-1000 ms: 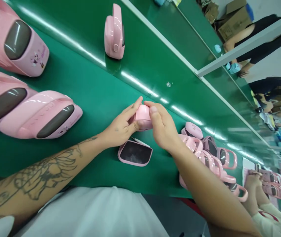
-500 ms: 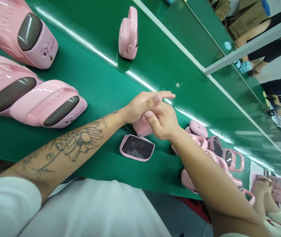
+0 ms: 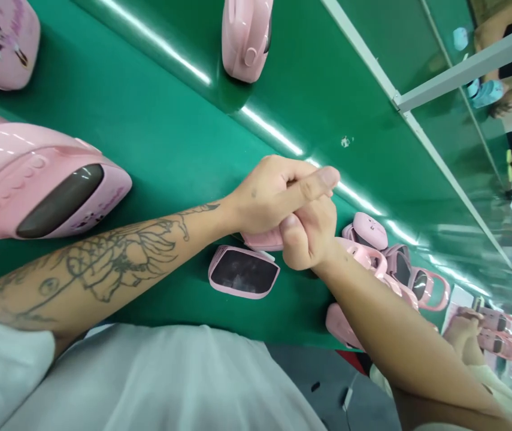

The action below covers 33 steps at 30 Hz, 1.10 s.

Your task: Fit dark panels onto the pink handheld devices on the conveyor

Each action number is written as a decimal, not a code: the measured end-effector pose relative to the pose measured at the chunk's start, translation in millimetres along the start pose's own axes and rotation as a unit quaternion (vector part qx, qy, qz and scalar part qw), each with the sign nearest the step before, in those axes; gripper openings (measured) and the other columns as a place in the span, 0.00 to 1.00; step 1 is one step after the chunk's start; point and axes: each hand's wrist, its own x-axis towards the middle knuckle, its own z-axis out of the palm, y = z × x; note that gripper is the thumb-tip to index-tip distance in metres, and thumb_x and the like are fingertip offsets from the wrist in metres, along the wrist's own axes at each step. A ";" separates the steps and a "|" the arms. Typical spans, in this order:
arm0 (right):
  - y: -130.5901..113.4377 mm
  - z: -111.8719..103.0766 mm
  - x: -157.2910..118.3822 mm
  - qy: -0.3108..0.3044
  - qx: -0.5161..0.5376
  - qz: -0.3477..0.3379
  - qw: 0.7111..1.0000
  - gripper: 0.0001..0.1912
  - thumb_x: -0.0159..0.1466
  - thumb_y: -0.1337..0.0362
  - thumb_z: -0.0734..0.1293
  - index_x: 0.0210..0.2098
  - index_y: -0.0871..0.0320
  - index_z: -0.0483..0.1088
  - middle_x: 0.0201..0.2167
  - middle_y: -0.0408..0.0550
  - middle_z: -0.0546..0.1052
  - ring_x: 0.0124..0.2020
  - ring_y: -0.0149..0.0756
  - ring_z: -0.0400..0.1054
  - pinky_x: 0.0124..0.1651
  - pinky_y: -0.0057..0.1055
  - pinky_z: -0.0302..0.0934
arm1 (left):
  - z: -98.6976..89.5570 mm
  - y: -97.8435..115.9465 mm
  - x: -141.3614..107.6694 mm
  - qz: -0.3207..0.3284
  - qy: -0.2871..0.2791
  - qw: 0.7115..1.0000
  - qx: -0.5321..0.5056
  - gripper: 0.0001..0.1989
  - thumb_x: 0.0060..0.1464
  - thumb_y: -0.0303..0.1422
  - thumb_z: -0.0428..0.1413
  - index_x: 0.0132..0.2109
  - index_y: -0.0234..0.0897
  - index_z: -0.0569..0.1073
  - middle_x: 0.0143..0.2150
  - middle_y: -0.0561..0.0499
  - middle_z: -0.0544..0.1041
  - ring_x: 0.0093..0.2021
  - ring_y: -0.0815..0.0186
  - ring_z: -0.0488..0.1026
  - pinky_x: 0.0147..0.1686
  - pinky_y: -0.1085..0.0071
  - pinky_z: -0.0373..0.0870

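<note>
Hands now closed tighter over the work, the left hand [image 3: 267, 194] and right hand [image 3: 309, 236] clench a pink plastic casing [image 3: 262, 241] (a dark-faced pink panel [image 3: 243, 272] lies unattached on the green conveyor belt [image 3: 148, 114]).

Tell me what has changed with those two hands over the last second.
The left hand has swung across on top of the right hand, and both now close over the small glossy pink plastic piece. It was openly visible between the fingers; now only its lower edge shows. The flat pink case with a dark glossy panel still lies on the green conveyor belt.
</note>
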 end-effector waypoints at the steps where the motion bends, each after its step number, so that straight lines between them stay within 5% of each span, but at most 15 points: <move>1: 1.2 1.1 1.2 0.003 -0.005 0.005 1.000 0.20 0.69 0.56 0.55 0.37 0.51 0.77 0.37 0.51 0.82 0.43 0.50 0.78 0.50 0.50 0.72 | -0.2 0.4 1.3 0.004 -0.002 1.000 0.002 0.30 0.68 0.58 0.55 0.36 0.37 0.85 0.36 0.46 0.86 0.44 0.50 0.84 0.47 0.54 0.80; 5: 1.6 3.7 15.9 -0.025 0.017 -0.013 0.999 0.24 0.73 0.52 0.53 0.36 0.52 0.77 0.36 0.53 0.82 0.43 0.50 0.78 0.52 0.50 0.72 | -11.0 -4.5 -8.3 0.048 0.041 0.997 0.045 0.31 0.74 0.53 0.46 0.41 0.37 0.85 0.42 0.44 0.87 0.48 0.52 0.84 0.53 0.54 0.80; 8: -3.5 6.7 29.1 -0.033 0.029 0.015 0.999 0.30 0.77 0.49 0.50 0.32 0.53 0.76 0.34 0.52 0.82 0.41 0.47 0.79 0.50 0.47 0.72 | -27.7 -8.9 -30.2 0.067 0.091 0.986 0.122 0.29 0.74 0.51 0.45 0.55 0.35 0.82 0.57 0.40 0.84 0.61 0.51 0.79 0.67 0.53 0.72; 9: -4.7 8.8 31.9 -0.021 0.033 0.045 0.998 0.32 0.79 0.49 0.49 0.34 0.53 0.77 0.36 0.52 0.83 0.42 0.46 0.79 0.50 0.45 0.72 | -33.4 -10.3 -38.0 0.067 0.063 0.985 0.145 0.30 0.72 0.52 0.48 0.65 0.35 0.76 0.65 0.39 0.79 0.67 0.49 0.74 0.71 0.51 0.68; 12: -3.8 16.6 33.9 0.064 0.080 0.114 0.988 0.34 0.80 0.47 0.47 0.45 0.54 0.80 0.46 0.52 0.86 0.49 0.43 0.81 0.54 0.42 0.73 | -45.4 -12.7 -55.0 0.013 -0.012 0.975 0.223 0.59 0.52 0.53 0.70 0.81 0.40 0.51 0.81 0.36 0.58 0.79 0.40 0.58 0.77 0.44 0.57; 14: -3.0 18.7 29.6 0.145 0.103 0.129 0.976 0.34 0.80 0.46 0.47 0.49 0.55 0.80 0.49 0.52 0.86 0.51 0.42 0.81 0.57 0.42 0.73 | -47.4 -10.8 -60.0 -0.046 -0.013 0.964 0.261 0.63 0.47 0.48 0.74 0.81 0.42 0.50 0.81 0.36 0.58 0.79 0.39 0.58 0.77 0.41 0.57; 16: -7.4 15.2 19.2 0.233 0.097 0.133 0.958 0.33 0.80 0.46 0.48 0.50 0.55 0.80 0.49 0.53 0.86 0.53 0.43 0.80 0.60 0.45 0.72 | -46.3 -4.8 -63.6 -0.095 0.015 0.962 0.254 0.56 0.47 0.44 0.74 0.79 0.42 0.59 0.76 0.38 0.68 0.74 0.40 0.68 0.74 0.43 0.64; 19: -29.1 3.5 -10.1 0.316 0.072 0.138 0.936 0.26 0.80 0.50 0.53 0.53 0.53 0.79 0.54 0.54 0.84 0.59 0.46 0.77 0.65 0.51 0.70 | -43.6 12.3 -76.3 -0.103 0.060 0.971 0.208 0.51 0.45 0.40 0.75 0.75 0.41 0.67 0.70 0.41 0.76 0.66 0.42 0.76 0.69 0.48 0.72; 21: -50.7 -2.6 -36.2 0.309 0.067 0.141 0.938 0.20 0.78 0.53 0.59 0.61 0.51 0.76 0.60 0.54 0.81 0.63 0.49 0.74 0.67 0.54 0.68 | -41.7 27.7 -92.0 -0.066 0.061 0.978 0.186 0.52 0.43 0.40 0.77 0.74 0.42 0.68 0.71 0.41 0.75 0.67 0.42 0.76 0.68 0.50 0.74; 26: -95.8 0.3 -88.8 0.269 0.112 0.133 0.947 0.29 0.74 0.55 0.66 0.73 0.47 0.64 0.68 0.55 0.73 0.69 0.58 0.69 0.70 0.63 0.66 | -32.0 61.0 -132.6 0.014 0.019 0.990 0.140 0.51 0.43 0.38 0.79 0.73 0.49 0.71 0.68 0.44 0.78 0.67 0.43 0.77 0.67 0.52 0.75; 33: -109.3 2.3 -109.5 0.292 0.119 0.134 0.940 0.31 0.73 0.53 0.68 0.73 0.48 0.64 0.67 0.57 0.75 0.68 0.60 0.70 0.68 0.64 0.67 | -16.7 72.4 -150.0 0.053 0.003 0.985 0.164 0.51 0.44 0.38 0.80 0.74 0.53 0.71 0.67 0.45 0.79 0.65 0.42 0.77 0.68 0.47 0.74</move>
